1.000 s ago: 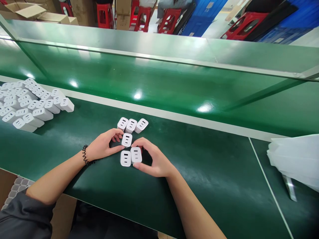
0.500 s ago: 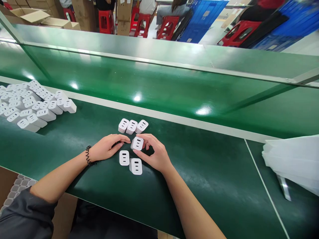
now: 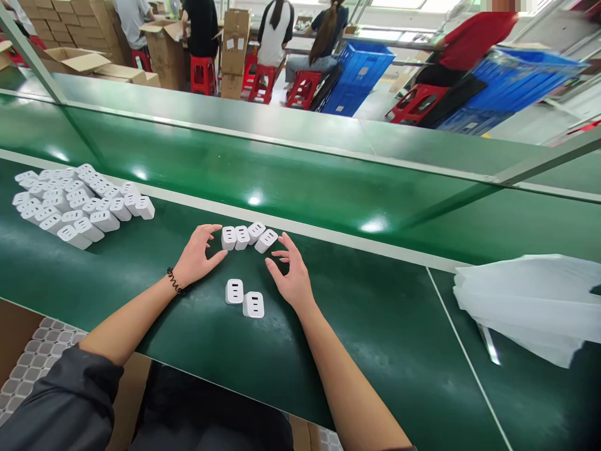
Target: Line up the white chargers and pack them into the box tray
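Note:
Several white charger blocks (image 3: 241, 237) with dark port slots stand in a slightly uneven row on the green table (image 3: 197, 338). My left hand (image 3: 196, 255) is at the row's left end, thumb and fingers apart around the end block's side. At the right end, my right hand (image 3: 292, 274) has its fingers spread close to the last charger block (image 3: 267, 240). Neither hand grips anything. Nearer to me stand two more charger blocks, one (image 3: 234, 292) a little left of and behind the other (image 3: 254, 305).
A large cluster of white charger blocks (image 3: 89, 216) stands on the left. White sheet material (image 3: 530, 300) lies on the right. A raised green shelf (image 3: 282, 128) runs along the back. Below the table's left edge is a box of similar pieces (image 3: 35, 357). People sit on red stools beyond.
The charger block that my right hand held is now in the back row, released. Both hands have opened and moved to the row's two ends. The camera view has tilted upward.

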{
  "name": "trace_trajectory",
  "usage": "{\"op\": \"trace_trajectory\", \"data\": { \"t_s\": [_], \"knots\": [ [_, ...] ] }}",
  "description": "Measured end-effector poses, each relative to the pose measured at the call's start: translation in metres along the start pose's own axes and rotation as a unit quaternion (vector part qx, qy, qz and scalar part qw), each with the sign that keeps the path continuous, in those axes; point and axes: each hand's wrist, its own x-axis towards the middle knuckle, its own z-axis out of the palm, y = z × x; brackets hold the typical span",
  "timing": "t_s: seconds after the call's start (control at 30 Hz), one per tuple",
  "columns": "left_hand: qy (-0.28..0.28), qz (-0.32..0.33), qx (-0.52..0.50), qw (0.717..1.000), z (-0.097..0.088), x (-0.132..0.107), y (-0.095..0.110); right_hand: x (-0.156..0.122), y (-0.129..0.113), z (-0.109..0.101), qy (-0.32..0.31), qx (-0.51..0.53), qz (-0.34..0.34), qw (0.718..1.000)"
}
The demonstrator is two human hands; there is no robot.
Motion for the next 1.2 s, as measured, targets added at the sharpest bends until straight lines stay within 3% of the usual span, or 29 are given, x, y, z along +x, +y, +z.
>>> {"op": "trace_trajectory", "data": {
  "t_s": [0.2, 0.33, 0.47, 0.67, 0.8, 0.97, 1.2],
  "knots": [
    [-0.048, 0.000, -0.007, 0.999, 0.007, 0.003, -0.011, 0.016, 0.002, 0.004, -0.006, -0.034, 0.049, 0.998],
    [-0.051, -0.005, -0.027, 0.998, 0.005, 0.002, -0.016, 0.050, -0.006, 0.007, -0.071, -0.113, -0.035, 0.990],
    [-0.049, 0.005, -0.020, 0.999, 0.002, -0.002, -0.019, 0.070, -0.011, 0.005, -0.148, -0.076, -0.054, 0.985],
    [-0.052, 0.010, -0.005, 0.999, 0.005, 0.002, -0.019, 0.065, -0.004, -0.002, -0.172, -0.032, -0.058, 0.983],
    [-0.057, 0.020, 0.008, 0.998, 0.009, 0.005, -0.020, 0.075, -0.004, 0.004, -0.195, -0.014, -0.060, 0.979],
    [-0.036, 0.004, 0.051, 0.998, 0.002, 0.010, -0.030, 0.091, -0.015, 0.032, -0.237, 0.001, -0.092, 0.967],
    [0.044, -0.076, 0.138, 0.987, -0.039, 0.017, -0.054, 0.114, -0.040, 0.105, -0.266, 0.021, -0.141, 0.953]
  ]
}}
